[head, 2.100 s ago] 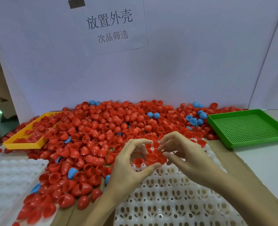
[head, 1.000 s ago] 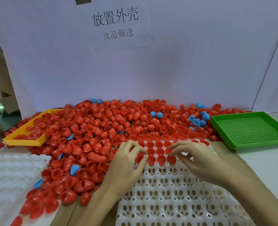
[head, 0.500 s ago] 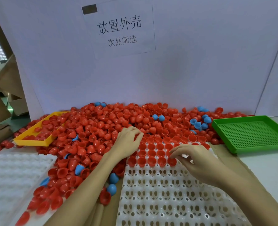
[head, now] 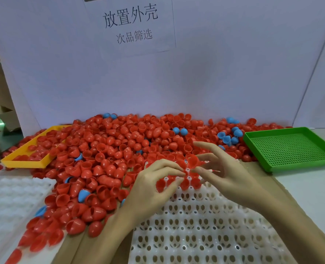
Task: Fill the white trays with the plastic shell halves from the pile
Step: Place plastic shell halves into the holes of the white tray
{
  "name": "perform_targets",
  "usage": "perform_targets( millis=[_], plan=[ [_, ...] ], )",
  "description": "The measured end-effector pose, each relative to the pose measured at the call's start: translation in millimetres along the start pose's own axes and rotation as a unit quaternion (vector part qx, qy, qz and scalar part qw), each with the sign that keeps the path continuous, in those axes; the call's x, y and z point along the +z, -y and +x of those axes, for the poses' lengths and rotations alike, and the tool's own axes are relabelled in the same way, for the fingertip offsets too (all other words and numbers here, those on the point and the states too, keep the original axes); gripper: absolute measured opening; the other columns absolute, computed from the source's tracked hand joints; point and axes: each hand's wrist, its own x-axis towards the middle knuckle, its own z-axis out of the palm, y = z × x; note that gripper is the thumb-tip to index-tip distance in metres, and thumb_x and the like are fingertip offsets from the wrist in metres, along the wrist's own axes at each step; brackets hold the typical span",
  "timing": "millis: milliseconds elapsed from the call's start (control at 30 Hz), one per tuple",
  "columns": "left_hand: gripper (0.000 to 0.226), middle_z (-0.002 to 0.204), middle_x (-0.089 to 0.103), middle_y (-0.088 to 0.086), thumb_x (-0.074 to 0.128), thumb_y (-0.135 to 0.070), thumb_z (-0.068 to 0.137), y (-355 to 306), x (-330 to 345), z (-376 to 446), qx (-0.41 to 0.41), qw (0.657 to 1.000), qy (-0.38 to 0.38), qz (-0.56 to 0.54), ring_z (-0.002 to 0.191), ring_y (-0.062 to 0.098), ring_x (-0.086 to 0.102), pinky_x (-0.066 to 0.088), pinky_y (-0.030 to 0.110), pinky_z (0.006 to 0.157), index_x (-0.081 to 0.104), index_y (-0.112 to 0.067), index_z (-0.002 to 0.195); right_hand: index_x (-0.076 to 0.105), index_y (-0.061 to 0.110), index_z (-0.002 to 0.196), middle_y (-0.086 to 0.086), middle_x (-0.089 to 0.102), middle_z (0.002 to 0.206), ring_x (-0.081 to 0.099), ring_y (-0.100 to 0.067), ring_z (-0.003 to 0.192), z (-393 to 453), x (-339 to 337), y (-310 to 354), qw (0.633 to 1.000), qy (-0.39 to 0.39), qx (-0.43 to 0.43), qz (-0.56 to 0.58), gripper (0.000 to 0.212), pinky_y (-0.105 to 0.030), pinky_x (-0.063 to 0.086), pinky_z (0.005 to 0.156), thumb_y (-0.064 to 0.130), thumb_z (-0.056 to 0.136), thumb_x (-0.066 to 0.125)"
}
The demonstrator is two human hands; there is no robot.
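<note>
- At the bottom edge, the white tray (head: 205, 235) is cut off, its near pockets empty.
- Mid-frame, left hand (head: 154, 185) pinches a red shell (head: 160, 184); right hand (head: 224, 174), fingers spread, holds a red cup (head: 193, 160).
- Beyond, the pile (head: 110, 149) half buries a yellow tray (head: 24, 162); the green tray (head: 291, 149) is bare.

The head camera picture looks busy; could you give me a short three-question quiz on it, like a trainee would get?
1. True or false: the green perforated plastic tray holds red shells.
2. Which hand pinches a red plastic shell half: A left hand, B right hand?
3. Fill in: the yellow plastic tray lies on the ___ side of the red pile.

Key: 1 false; 2 B; 3 left.
</note>
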Motion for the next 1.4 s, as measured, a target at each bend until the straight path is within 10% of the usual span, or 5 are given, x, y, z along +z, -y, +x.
perform_targets(
  millis=[500, 1133, 1400],
  plan=[
    [0.061, 0.133, 0.06, -0.015, 0.086, -0.031, 0.088, -4, -7, -12, -0.034, 0.998, -0.05, -0.025, 0.12, 0.011, 0.065, 0.052, 0.019, 0.098, 0.055, -0.034, 0.139, 0.067, 0.035, 0.128, 0.011, 0.07, 0.129, 0.07, -0.014, 0.119, -1, 5, 1, 0.993, 0.079, -0.042, 0.08, 0.036, -0.036, 0.061, 0.095, 0.011, 0.101, 0.067],
    [0.02, 0.105, 0.073, -0.016, 0.05, -0.032, 0.111, -9, -2, -13, -0.115, 0.99, -0.024, -0.076, 0.097, 0.012, 0.073, 0.055, 0.021, 0.085, 0.068, -0.031, 0.119, 0.068, 0.031, 0.123, 0.006, 0.073, 0.115, 0.075, -0.019, 0.098, -4, 9, 8, 0.996, 0.04, -0.014, 0.083, 0.028, -0.041, 0.064, 0.083, 0.022, 0.098, 0.071],
    [0.02, 0.098, 0.063, -0.012, 0.078, -0.039, 0.094, -8, 1, -13, -0.074, 0.996, -0.053, -0.003, 0.09, 0.017, 0.065, 0.054, 0.024, 0.078, 0.068, -0.03, 0.108, 0.067, 0.037, 0.123, 0.016, 0.067, 0.126, 0.067, -0.013, 0.116, -7, 14, 10, 0.998, 0.01, -0.067, 0.001, 0.028, -0.033, 0.06, 0.087, 0.02, 0.101, 0.069]
  ],
)
